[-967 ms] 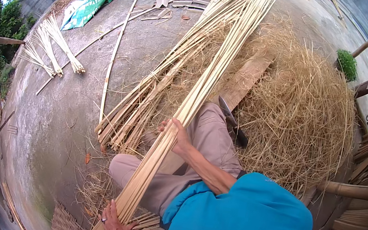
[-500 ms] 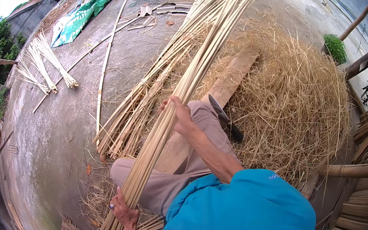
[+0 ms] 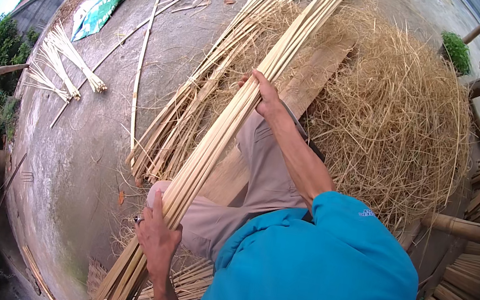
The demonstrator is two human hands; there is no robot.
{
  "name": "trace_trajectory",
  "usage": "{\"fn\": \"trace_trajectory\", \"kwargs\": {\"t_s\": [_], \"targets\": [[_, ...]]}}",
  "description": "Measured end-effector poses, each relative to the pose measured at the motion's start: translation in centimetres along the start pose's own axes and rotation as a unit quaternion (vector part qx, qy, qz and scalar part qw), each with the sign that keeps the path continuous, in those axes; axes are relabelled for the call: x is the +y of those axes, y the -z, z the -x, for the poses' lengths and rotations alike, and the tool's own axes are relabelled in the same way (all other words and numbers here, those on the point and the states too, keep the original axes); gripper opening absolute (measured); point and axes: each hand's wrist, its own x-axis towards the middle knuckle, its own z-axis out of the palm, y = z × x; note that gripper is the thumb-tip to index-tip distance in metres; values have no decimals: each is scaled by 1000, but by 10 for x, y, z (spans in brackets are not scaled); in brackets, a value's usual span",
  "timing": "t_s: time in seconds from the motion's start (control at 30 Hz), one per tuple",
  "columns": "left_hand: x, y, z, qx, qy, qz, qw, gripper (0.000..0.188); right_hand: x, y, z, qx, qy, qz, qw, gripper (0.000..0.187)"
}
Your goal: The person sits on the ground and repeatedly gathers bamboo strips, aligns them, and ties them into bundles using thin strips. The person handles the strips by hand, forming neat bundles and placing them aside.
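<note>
Holds a long bundle of pale strips aslant over the lap, running from near left to far right. Closes the left hand over the near part of the bundle, back of the hand upward, with a ring on one finger, fingers bent along the left edge and thumb along the right. Clasps the bundle farther along with the right hand, fingers curled beneath, tips peeping out on the left, thumb lying on top (cannot tell how tightly in either grip). Sits with legs folded, in beige trousers and a blue shirt. Has a loose spread of strips just left of the bundle, lying on the grey floor, and a wooden board to the right of its far half. Hides most of a dark tool behind the right forearm. Has a big heap of straw-coloured shavings on the right, and stacked bundles at the near right. Farther left, has one long strip lying apart, then three small bundles of whitish sticks, splayed at the far ends, with a crumpled green sheet beyond.
</note>
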Motion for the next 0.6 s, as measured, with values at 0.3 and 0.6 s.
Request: {"fn": "trace_trajectory", "kwargs": {"t_s": [0.3,0.6], "targets": [[-19,-66,-8,-53,-10,64,996,84,28,79,-46,-5,-105,-4,994,43],[-53,-60,-54,-34,-15,42,998,77,51,74,-35,81,147,286,943,96]]}}
